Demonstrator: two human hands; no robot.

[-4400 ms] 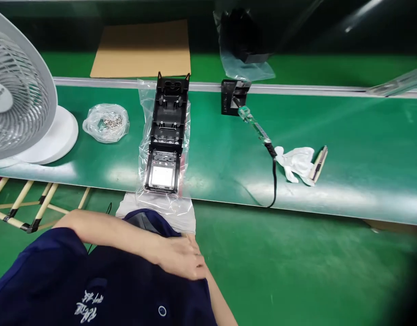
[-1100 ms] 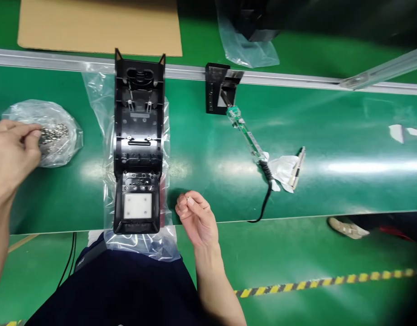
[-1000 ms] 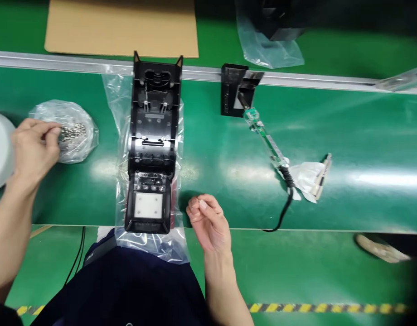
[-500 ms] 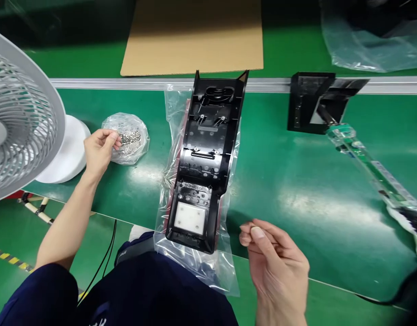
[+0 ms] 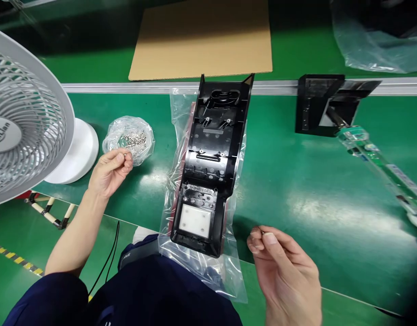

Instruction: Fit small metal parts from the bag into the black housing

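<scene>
A long black plastic housing (image 5: pixel 210 167) lies open side up on a clear plastic bag (image 5: pixel 181 136) on the green belt (image 5: pixel 297 181), right in front of me. A small clear bag of metal screws (image 5: pixel 129 139) sits to its left. My left hand (image 5: pixel 110 172) is just below that bag, thumb and fingers pinched together on what looks like a screw. My right hand (image 5: pixel 285 271) hovers at the belt's near edge, right of the housing, fingertips pinched on a tiny dark piece.
A white desk fan (image 5: pixel 25 122) stands at the left. A cardboard sheet (image 5: pixel 201 38) lies beyond the metal rail (image 5: pixel 127 86). A black holder (image 5: pixel 319 104) with a clear-handled electric screwdriver (image 5: pixel 381 167) sits at the right. Another plastic bag (image 5: pixel 375 40) lies far right.
My left hand has pulled back from the screw bag toward me, fingers still pinched. My right hand has stayed pinched near the belt edge. The view has shifted slightly.
</scene>
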